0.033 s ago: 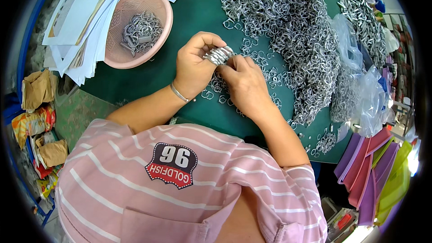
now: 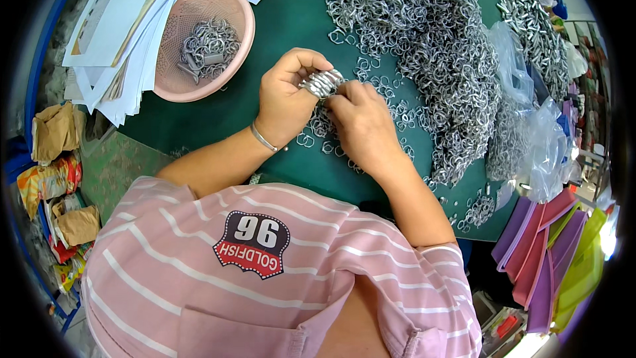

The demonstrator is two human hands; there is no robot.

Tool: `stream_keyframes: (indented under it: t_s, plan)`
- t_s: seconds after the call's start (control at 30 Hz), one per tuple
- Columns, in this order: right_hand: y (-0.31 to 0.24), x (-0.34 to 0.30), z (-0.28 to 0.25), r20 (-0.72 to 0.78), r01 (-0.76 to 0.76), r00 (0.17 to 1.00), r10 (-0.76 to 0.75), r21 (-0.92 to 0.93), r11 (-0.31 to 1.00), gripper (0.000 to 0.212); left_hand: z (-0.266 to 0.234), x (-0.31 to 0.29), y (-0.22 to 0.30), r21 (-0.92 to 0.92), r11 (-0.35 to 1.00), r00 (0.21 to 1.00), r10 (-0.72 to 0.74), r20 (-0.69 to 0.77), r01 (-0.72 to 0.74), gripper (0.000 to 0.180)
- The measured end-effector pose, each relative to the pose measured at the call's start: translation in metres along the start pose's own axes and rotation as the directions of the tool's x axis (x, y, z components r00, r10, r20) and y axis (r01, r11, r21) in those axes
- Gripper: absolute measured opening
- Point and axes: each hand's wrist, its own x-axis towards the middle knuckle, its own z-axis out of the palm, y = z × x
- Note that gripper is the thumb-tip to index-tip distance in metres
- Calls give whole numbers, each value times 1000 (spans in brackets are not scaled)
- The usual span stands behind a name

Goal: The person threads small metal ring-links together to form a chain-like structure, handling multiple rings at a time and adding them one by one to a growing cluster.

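My left hand (image 2: 286, 98) is closed around a row of shiny silver metal rings (image 2: 322, 83), held side by side between thumb and fingers. Close against the right end of that row is my right hand (image 2: 361, 119), its thumb and fingertips pinched together. Whatever those fingertips hold is hidden. Beneath and beside both hands, loose metal rings (image 2: 327, 147) lie scattered on the green tabletop (image 2: 278, 26). A big heap of the same kind of rings (image 2: 457, 59) spreads over the table to the far right.
At the far left, a pink plastic basket (image 2: 248, 33) holds rings and small metal pieces, beside stacked papers (image 2: 112, 20). Short metal pieces (image 2: 530, 26) are piled at the far right near clear plastic bags (image 2: 543, 152). Purple, red and green bins (image 2: 536, 252) stand at the right edge.
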Motion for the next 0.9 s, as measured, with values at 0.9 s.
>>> stream_keyframes:
  t_s: [0.9]
  plan:
    - [17, -16, -33, 234, -406, 814, 532, 884, 232, 9, 4, -10, 8, 93, 984, 951, -170, 257, 151, 15]
